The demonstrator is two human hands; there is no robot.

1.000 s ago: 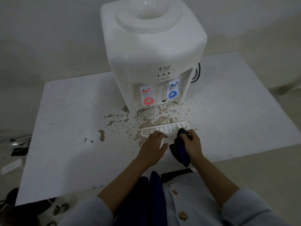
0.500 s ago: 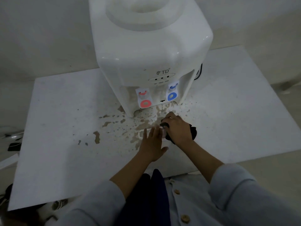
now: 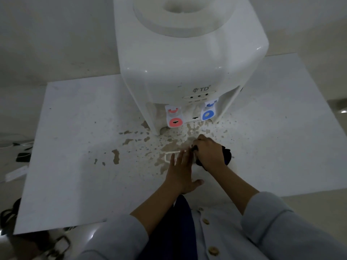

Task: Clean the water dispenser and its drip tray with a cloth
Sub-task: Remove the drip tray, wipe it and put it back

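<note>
— Well, your left hand (image 3: 179, 172) lies flat, fingers straight, pinning the drip tray (image 3: 170, 156) on the stained board (image 3: 75, 147); your right hand (image 3: 209, 152) grips the dark cloth (image 3: 226, 154) on the tray's right end.

— How far along?

— Early, I'd judge; tray mid-wipe, dispenser (image 3: 187, 62) untouched. Since a second ago, the cloth has come down onto the tray.

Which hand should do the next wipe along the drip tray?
The right hand, probably: it already grips the dark cloth on the drip tray. The left hand lies flat with straight fingers on the tray, well placed to steady it.
</note>
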